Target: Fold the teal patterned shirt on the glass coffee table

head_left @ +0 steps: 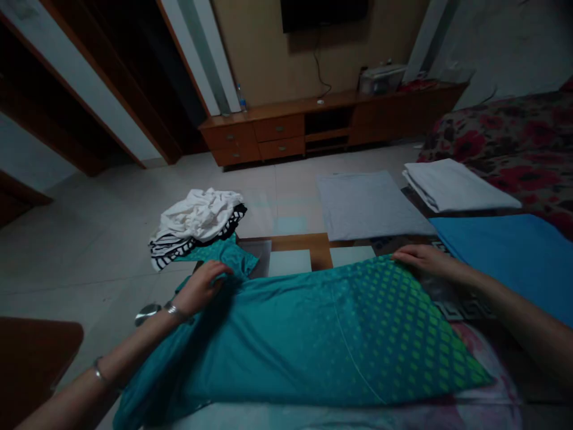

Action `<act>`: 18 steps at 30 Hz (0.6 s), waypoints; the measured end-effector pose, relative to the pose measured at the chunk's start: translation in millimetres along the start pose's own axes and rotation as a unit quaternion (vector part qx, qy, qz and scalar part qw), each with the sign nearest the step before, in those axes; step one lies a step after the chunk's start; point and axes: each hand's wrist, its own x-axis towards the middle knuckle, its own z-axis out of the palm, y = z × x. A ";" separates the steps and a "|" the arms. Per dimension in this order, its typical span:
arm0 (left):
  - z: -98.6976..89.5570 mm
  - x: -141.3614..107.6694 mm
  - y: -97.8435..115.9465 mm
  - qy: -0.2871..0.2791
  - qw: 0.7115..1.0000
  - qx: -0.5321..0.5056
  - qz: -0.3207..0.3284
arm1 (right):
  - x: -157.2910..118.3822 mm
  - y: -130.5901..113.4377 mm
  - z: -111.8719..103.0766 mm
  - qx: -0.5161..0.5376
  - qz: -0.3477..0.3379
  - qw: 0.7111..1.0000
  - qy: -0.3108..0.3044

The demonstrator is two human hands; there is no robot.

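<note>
A teal garment with a green diamond pattern at its right end lies spread across the front of the view. My left hand has its fingers closed on the far left edge of the cloth. At the far right corner, my right hand pinches the edge between thumb and fingers. The upper edge runs fairly straight between both hands. Left of my left hand, part of the garment hangs down in loose folds. Beneath the near side, a pale pink-patterned cloth shows.
A crumpled white and black-striped pile sits beyond my left hand. Flat grey cloth, folded white cloth and blue cloth lie at the right. Behind are a wooden TV cabinet and a floral-covered sofa.
</note>
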 end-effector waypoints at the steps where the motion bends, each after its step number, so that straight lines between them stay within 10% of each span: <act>1: 5.7 2.6 11.0 -0.027 0.999 -0.006 0.045 | 0.5 1.8 1.9 0.001 0.004 1.000 0.002; 7: 22.2 13.6 39.3 -0.103 0.989 0.049 0.089 | 0.1 7.2 8.9 -0.026 0.016 0.999 0.019; 18: -1.2 19.1 26.8 -0.150 0.988 -0.004 0.040 | -23.2 2.2 7.2 0.022 0.011 0.999 0.028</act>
